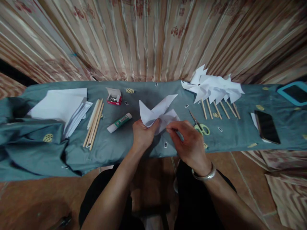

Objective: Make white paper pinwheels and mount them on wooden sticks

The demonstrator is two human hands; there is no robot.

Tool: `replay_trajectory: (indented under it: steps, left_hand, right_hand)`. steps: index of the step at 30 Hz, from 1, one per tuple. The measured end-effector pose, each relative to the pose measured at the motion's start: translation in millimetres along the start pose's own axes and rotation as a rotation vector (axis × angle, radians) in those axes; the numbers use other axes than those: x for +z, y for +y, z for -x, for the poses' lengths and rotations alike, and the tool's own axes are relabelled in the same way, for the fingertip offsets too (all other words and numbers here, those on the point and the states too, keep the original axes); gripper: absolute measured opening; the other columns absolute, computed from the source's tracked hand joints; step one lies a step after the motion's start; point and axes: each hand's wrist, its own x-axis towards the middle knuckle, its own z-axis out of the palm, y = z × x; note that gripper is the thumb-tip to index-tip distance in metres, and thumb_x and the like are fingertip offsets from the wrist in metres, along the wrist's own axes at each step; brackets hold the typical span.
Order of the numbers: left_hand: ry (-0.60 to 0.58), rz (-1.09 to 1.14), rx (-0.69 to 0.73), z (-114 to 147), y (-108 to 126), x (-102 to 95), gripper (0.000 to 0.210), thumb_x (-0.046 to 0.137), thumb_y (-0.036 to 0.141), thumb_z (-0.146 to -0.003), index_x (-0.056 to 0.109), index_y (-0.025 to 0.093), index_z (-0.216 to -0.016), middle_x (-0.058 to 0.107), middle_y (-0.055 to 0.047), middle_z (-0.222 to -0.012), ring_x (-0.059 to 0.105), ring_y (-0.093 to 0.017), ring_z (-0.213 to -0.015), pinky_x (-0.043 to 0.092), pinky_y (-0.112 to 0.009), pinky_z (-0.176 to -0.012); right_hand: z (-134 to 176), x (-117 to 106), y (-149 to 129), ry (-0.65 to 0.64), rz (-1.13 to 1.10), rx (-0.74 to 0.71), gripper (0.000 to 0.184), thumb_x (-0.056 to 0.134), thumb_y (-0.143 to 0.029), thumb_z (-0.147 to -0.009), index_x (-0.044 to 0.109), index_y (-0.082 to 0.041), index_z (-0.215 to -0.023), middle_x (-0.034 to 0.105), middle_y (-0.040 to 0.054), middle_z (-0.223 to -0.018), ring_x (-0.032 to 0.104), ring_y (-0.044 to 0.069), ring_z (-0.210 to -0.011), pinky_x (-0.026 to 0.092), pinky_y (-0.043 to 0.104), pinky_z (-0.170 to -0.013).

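Between my hands is a white paper pinwheel [158, 110], with some of its blades bent up. My left hand [144, 134] grips it, the thumb pressed near its middle. My right hand [187, 139], wearing a silver bracelet [205, 174], has thumb and forefinger pinched at the paper's lower right edge; whether a small thing is also between those fingertips I cannot make out. Green-handled scissors [201, 127] lie just beyond the right hand. To the left of my left hand rests a glue stick [120, 122].
On the cloth-covered table [134, 147] are a small red box [114, 97] of metal pins, several wooden sticks [94, 124] and stacked white paper [57, 107]. Several finished pinwheels [213, 88] on sticks lie at the back right. A phone [267, 126] and a blue-framed device [295, 93] lie far right.
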Motion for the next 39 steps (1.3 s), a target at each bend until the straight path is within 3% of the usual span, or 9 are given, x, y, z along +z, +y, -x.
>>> replay_trajectory:
  steps: [4, 7, 10, 13, 19, 39]
  left_hand:
    - [-0.008, -0.009, 0.009, 1, -1, 4.1, 0.017, 0.072, 0.031, -0.069, 0.075, 0.014, -0.072, 0.075, -0.003, -0.069, 0.069, -0.020, -0.067, 0.051, -0.028, -0.063]
    - [-0.028, -0.004, 0.001, 2, 0, 5.6, 0.018, 0.071, 0.030, -0.068, 0.076, 0.014, -0.076, 0.076, -0.004, -0.072, 0.070, -0.020, -0.068, 0.052, -0.028, -0.064]
    - [-0.058, 0.017, -0.009, 3, 0, 6.6, 0.018, 0.071, 0.030, -0.067, 0.076, 0.013, -0.074, 0.076, -0.004, -0.071, 0.069, -0.021, -0.066, 0.052, -0.028, -0.061]
    - [-0.093, 0.038, -0.017, 4, 1, 7.5, 0.017, 0.072, 0.028, -0.067, 0.077, 0.013, -0.074, 0.076, -0.004, -0.072, 0.070, -0.021, -0.067, 0.052, -0.028, -0.061]
    - [-0.144, 0.086, -0.062, 9, 5, 6.6, 0.020, 0.074, 0.025, -0.065, 0.078, 0.013, -0.081, 0.078, -0.005, -0.079, 0.072, -0.023, -0.074, 0.055, -0.029, -0.065]
    - [-0.191, 0.058, -0.081, 9, 6, 1.3, 0.011, 0.075, 0.024, -0.064, 0.075, 0.014, -0.069, 0.073, -0.003, -0.067, 0.066, -0.018, -0.062, 0.050, -0.024, -0.055]
  right_hand:
    - [-1, 2, 3, 0.054, 0.075, -0.035, 0.011, 0.054, -0.016, -0.094, 0.064, -0.022, -0.092, 0.071, 0.0037, -0.088, 0.064, 0.019, -0.086, 0.053, 0.035, -0.081]
    - [-2, 1, 8, 0.095, 0.117, -0.041, 0.011, 0.056, -0.018, -0.093, 0.066, -0.022, -0.094, 0.069, 0.0080, -0.112, 0.062, 0.024, -0.107, 0.050, 0.044, -0.094]
    - [-2, 1, 14, 0.093, 0.100, -0.012, 0.010, 0.058, -0.020, -0.091, 0.067, -0.023, -0.090, 0.055, 0.0072, -0.140, 0.045, 0.030, -0.136, 0.040, 0.056, -0.109]
    - [-2, 1, 19, 0.050, 0.039, 0.042, 0.010, 0.058, -0.022, -0.089, 0.067, -0.024, -0.087, 0.046, 0.0022, -0.150, 0.028, 0.032, -0.147, 0.030, 0.061, -0.116]
    - [-1, 2, 23, -0.016, -0.026, 0.114, 0.008, 0.061, -0.024, -0.088, 0.068, -0.026, -0.085, 0.043, -0.0015, -0.152, 0.022, 0.032, -0.150, 0.026, 0.062, -0.118]
    - [0, 3, 34, -0.040, -0.176, 0.154, 0.004, 0.067, -0.023, -0.086, 0.070, -0.027, -0.085, 0.051, -0.0004, -0.147, 0.032, 0.027, -0.147, 0.023, 0.059, -0.120]
